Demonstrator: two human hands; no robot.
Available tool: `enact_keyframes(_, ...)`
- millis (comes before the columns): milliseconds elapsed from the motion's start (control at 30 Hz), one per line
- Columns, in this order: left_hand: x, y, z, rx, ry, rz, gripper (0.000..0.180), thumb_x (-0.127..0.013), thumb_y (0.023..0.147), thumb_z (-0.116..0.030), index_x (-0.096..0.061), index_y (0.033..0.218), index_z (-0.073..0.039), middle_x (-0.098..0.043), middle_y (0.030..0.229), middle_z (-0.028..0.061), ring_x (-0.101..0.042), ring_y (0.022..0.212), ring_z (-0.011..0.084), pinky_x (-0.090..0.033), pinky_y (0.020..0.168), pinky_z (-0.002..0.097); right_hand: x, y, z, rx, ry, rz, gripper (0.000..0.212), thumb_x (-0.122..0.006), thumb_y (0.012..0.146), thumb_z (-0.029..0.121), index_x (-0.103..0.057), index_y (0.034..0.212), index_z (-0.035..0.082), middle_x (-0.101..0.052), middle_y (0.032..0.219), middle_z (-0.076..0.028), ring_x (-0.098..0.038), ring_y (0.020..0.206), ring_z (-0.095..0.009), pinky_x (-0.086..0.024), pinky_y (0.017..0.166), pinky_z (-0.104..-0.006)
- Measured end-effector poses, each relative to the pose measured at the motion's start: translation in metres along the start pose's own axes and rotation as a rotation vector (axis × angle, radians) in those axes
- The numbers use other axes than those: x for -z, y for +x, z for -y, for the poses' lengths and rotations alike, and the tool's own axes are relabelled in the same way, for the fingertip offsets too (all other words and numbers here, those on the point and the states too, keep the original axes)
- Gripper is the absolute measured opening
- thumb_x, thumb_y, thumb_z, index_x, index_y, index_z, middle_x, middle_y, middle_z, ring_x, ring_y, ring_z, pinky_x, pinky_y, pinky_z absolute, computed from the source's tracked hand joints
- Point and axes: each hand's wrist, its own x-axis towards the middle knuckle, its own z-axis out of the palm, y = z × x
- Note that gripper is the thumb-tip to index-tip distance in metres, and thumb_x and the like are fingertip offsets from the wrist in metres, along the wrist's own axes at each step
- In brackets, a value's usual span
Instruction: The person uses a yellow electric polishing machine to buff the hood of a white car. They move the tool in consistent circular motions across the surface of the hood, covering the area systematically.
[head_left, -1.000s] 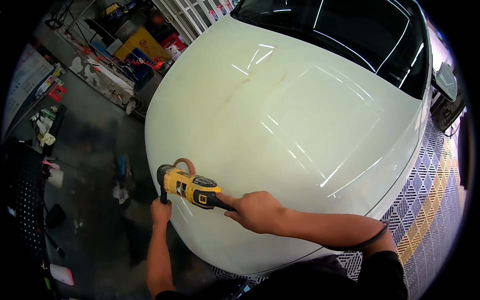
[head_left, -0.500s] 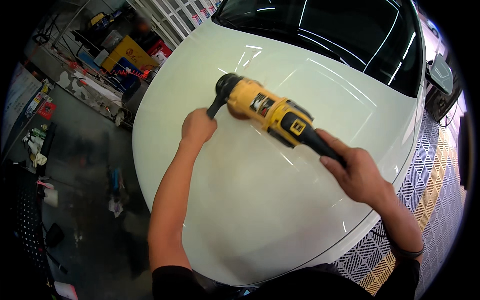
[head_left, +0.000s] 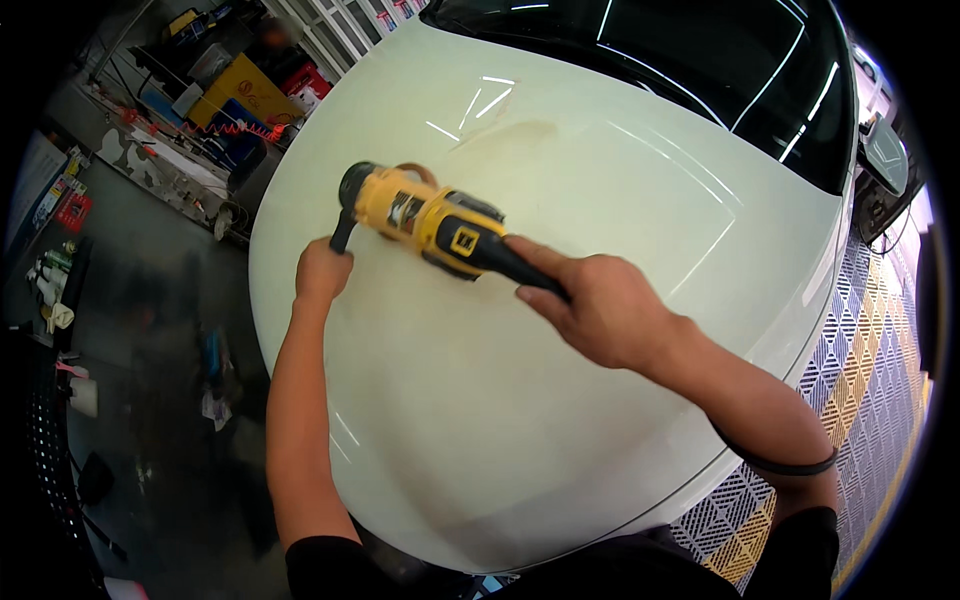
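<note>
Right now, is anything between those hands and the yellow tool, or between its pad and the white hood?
Nothing visible. The left hand grips the tool by its side handle, the right hand by its rear grip. The pad is partly hidden; whether it touches the hood, I cannot tell.

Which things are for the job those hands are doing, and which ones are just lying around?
For the job:
- yellow-and-black power tool
- black side handle, held in the left grip
- black rear handle, held in the right grip
- white car hood, under the tool

Seemingly just lying around:
- yellow box
- red coiled hose
- blue thing on the floor, too blurry to name
</note>
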Motion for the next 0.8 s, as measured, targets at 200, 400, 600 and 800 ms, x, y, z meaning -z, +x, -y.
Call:
enact_keyframes(200,0.004,-0.142,0.226,0.309,-0.052,-0.056,0.022,-0.071,0.092,-0.012,-0.076,0.102,0.006,-0.075,0.094,0.034,-0.074,0.097,0.0562,-0.059,0.082,0.0568,-0.118,0.027,0.084,0.247,0.028,0.24,0.057,-0.066,0.114,0.038,-0.058,0.166,0.015,-0.078,0.087,-0.019,-0.077,0.082,-0.043,-0.06,0.078,-0.0551)
enact_keyframes(400,0.003,-0.265,0.313,0.47,-0.091,-0.102,0.024,-0.074,0.092,-0.013,-0.077,0.107,0.005,-0.076,0.097,0.0338,-0.075,0.1,0.0565,-0.059,0.083,0.0569,-0.178,0.017,0.129,0.393,0.0,0.484,0.06,-0.062,0.117,0.039,-0.05,0.172,0.016,-0.073,0.081,-0.014,-0.075,0.076,-0.038,-0.06,0.074,-0.0521)
enact_keyframes(600,0.008,-0.241,0.224,0.398,-0.041,-0.024,0.023,-0.074,0.093,-0.015,-0.078,0.105,0.004,-0.077,0.098,0.0329,-0.075,0.103,0.0547,-0.06,0.084,0.0573,-0.112,-0.027,0.085,0.28,0.029,0.366,0.062,-0.068,0.114,0.037,-0.054,0.172,0.018,-0.069,0.074,-0.017,-0.072,0.069,-0.04,-0.057,0.069,-0.0524)
enact_keyframes(800,-0.005,-0.113,0.02,0.038,-0.042,-0.006,0.019,-0.071,0.095,-0.016,-0.078,0.096,0.002,-0.078,0.093,0.0297,-0.075,0.092,0.0536,-0.06,0.083,0.0579,-0.002,-0.078,-0.002,0.088,0.057,0.079,0.065,-0.072,0.112,0.032,-0.053,0.171,0.015,-0.069,0.075,-0.021,-0.071,0.071,-0.043,-0.055,0.071,-0.0537)
